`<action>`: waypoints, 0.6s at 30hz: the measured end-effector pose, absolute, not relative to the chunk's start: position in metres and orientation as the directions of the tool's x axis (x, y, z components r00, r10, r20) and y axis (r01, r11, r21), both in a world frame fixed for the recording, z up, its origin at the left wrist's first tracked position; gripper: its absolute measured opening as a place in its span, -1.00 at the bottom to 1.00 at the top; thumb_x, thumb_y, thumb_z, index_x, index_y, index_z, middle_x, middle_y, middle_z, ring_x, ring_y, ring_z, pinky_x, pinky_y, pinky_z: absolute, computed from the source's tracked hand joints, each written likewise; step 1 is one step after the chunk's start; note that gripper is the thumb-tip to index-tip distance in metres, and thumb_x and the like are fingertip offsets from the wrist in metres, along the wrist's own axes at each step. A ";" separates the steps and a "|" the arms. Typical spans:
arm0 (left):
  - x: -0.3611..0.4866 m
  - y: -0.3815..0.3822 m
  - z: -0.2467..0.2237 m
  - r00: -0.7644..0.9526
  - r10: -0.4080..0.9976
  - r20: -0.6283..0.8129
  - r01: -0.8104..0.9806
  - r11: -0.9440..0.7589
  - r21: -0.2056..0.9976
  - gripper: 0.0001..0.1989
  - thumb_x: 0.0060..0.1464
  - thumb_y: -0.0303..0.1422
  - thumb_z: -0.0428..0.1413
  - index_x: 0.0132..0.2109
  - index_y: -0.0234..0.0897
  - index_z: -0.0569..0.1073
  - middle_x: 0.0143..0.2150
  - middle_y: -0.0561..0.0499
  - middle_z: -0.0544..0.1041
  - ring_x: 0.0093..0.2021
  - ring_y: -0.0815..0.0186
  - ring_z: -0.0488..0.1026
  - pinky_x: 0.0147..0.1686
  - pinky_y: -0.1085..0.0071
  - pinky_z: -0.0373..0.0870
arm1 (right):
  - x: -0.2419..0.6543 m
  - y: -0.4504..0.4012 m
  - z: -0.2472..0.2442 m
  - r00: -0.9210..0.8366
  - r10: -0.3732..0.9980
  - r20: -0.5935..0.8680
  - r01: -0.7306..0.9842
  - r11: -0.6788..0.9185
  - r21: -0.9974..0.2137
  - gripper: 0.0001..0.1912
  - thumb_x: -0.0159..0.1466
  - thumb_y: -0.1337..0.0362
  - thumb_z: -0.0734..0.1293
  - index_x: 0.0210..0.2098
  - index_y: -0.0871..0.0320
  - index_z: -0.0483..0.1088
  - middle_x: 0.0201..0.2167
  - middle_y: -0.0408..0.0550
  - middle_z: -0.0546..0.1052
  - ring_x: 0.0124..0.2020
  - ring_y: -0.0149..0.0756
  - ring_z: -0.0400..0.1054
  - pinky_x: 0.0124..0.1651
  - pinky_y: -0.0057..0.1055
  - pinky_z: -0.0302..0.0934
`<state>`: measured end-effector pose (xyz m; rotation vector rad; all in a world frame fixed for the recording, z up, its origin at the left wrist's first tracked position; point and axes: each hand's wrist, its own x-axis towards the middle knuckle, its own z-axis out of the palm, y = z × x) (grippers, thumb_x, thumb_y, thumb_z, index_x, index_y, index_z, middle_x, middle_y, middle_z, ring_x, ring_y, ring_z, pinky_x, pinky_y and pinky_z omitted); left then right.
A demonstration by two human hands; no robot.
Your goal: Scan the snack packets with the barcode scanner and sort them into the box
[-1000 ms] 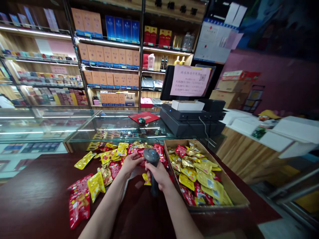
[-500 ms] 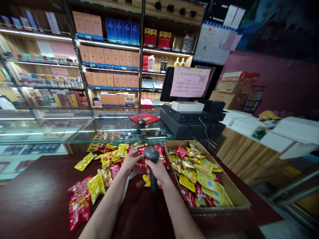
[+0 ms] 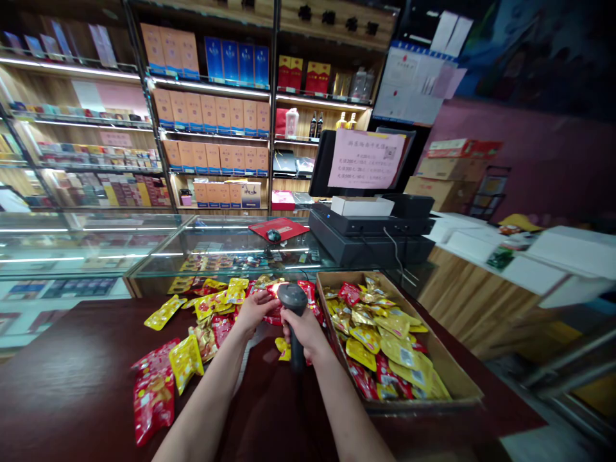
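Observation:
My right hand [image 3: 305, 333] is wrapped around the handle of a dark grey barcode scanner [image 3: 292, 295], its head facing away from me. Just left of it, my left hand [image 3: 256, 311] has its fingers closed at the edge of a red snack packet [image 3: 274, 319], partly hidden by the hand and scanner. A bright reddish light shows on the packet by the fingertips. More yellow packets [image 3: 210, 305] and red ones lie heaped to the left and behind. A small yellow packet [image 3: 283, 348] lies under the scanner.
An open cardboard box [image 3: 423, 405] of yellow, gold and red packets stands right of my hands. Nearer left lie a large red packet [image 3: 154, 391] and a yellow packet [image 3: 186, 362]. Beyond are a glass counter [image 3: 226, 237], a red mouse pad [image 3: 293, 226] and a monitor [image 3: 323, 163].
The scanner's light has come on, brightening the packet beside my left fingertips. Both hands stay in nearly the same place.

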<state>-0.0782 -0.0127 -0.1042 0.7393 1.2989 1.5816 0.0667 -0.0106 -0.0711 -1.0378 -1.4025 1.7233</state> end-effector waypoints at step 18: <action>-0.080 -0.032 -0.081 -0.115 0.951 -0.288 -0.504 0.194 0.841 -0.32 -0.03 0.19 -0.08 -0.20 -0.39 0.48 -0.33 -0.15 0.56 -0.36 0.28 0.50 -0.35 0.43 0.38 | 0.073 0.009 -0.081 -0.331 0.904 -0.270 -0.286 -0.369 -0.884 -0.74 -0.15 0.33 0.41 -0.41 0.22 0.45 -0.63 -0.20 0.42 -0.57 -0.44 0.26 -0.44 -0.49 0.18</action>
